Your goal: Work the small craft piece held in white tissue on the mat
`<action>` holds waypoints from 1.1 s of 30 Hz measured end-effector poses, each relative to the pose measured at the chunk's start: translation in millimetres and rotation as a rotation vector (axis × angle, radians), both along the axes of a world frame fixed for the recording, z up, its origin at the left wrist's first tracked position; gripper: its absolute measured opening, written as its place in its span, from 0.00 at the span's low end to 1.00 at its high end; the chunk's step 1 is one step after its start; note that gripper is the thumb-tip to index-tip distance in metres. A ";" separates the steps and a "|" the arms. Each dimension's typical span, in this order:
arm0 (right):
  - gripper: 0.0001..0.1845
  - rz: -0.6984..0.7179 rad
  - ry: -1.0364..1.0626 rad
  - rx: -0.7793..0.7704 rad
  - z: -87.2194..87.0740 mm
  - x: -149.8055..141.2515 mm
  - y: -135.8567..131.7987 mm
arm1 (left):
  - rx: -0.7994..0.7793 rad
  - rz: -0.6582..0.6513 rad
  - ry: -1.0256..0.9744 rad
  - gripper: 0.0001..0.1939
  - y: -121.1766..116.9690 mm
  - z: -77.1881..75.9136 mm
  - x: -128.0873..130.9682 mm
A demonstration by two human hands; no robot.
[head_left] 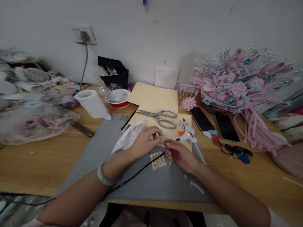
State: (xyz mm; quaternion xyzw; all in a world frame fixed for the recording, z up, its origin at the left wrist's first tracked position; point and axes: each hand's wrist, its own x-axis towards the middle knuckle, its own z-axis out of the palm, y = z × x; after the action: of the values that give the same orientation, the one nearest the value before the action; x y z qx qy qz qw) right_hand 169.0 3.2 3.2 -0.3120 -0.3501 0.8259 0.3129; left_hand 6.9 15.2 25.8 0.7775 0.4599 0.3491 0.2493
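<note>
My left hand (144,142) has its thumb and index finger pinched on a small whitish scrap (164,136). Close by, my right hand (180,155) is curled, thumb against fingers; what they hold, if anything, is too small to make out. Just beyond the fingertips lies a white glue gun (186,135) with an orange trigger and a glowing red light. Its black cord (139,172) runs under my hands. A patterned cream piece with scalloped edges (157,160) rests on the grey cutting mat (151,189). White cloth (129,136) lies behind my left wrist.
Large scissors (158,117) lie on beige card sheets (155,96). A white roll (93,104) and a red-rimmed dish (118,102) stand to the left. At right are two phones (202,119), keys (236,151) and a pink beaded headdress (236,82).
</note>
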 end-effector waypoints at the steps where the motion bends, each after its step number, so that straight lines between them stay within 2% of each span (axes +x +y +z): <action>1: 0.07 -0.013 0.003 -0.001 0.1 0.2 0.1 | 0.000 0.004 -0.011 0.05 0.1 -0.4 -0.2; 8: 0.10 -0.110 -0.053 0.051 -3.9 0.4 4.3 | 0.052 -0.110 0.004 0.06 -0.7 -7.9 2.2; 14: 0.10 -0.146 -0.109 0.099 -5.6 1.1 6.7 | 0.028 -0.091 0.018 0.10 -1.2 -8.9 2.5; 17: 0.09 -0.152 -0.049 0.090 -1.5 1.7 5.2 | 0.027 0.001 0.134 0.14 0.6 -9.5 1.4; 21: 0.07 -0.140 0.045 0.066 1.7 2.4 4.0 | 0.035 0.237 0.420 0.29 6.5 -17.2 -0.1; 23: 0.09 -0.127 0.039 0.089 1.3 2.0 3.6 | 0.020 0.283 0.509 0.33 8.9 -21.7 -0.3; 28: 0.13 -0.138 -0.128 0.224 -0.8 -0.7 2.3 | 0.022 0.222 0.591 0.25 8.2 -24.8 0.9; 33: 0.13 -0.221 -0.400 0.469 0.5 2.4 5.5 | 0.010 0.174 0.556 0.18 5.2 -23.2 2.5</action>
State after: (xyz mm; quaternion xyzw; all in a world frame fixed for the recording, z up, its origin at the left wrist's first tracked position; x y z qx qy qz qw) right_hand 171.4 8.7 3.7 -0.4237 -0.5494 0.6061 0.3890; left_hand 9.4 20.4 2.5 0.8022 0.5738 0.1450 0.0793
